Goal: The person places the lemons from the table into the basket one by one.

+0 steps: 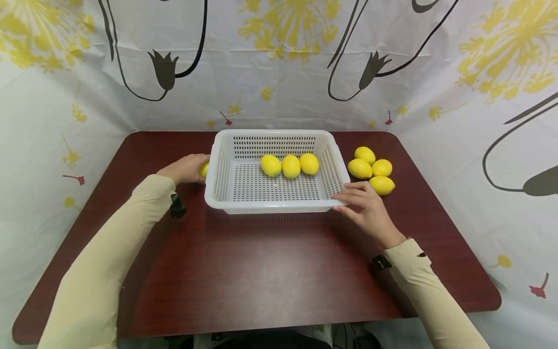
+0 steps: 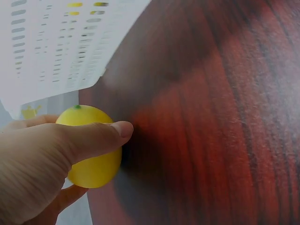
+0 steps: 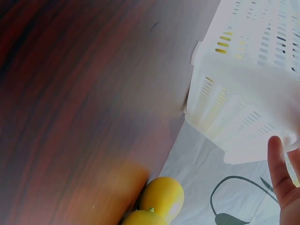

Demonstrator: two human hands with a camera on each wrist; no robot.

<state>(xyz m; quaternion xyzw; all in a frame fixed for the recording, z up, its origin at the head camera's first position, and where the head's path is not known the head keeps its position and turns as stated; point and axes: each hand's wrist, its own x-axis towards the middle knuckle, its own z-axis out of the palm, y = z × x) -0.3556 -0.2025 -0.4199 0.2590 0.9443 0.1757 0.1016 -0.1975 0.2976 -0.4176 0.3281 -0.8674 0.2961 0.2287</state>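
A white perforated plastic basket (image 1: 275,207) stands toward the back of the table, with three yellow lemons (image 1: 290,166) side by side in it. At its left side my left hand (image 1: 186,168) grips another lemon (image 2: 96,171), the thumb lying across it. That lemon is just outside the basket wall and partly hidden by the hand. My right hand (image 1: 364,206) holds the basket's front right corner, fingers over the rim and thumb lower at the front. In the right wrist view, only part of this hand shows, at the right edge.
Several loose lemons (image 1: 360,169) lie grouped on the table to the right of the basket, just behind the right hand. The dark red wooden table (image 1: 279,271) ends against a patterned white cloth (image 1: 279,87) at the back.
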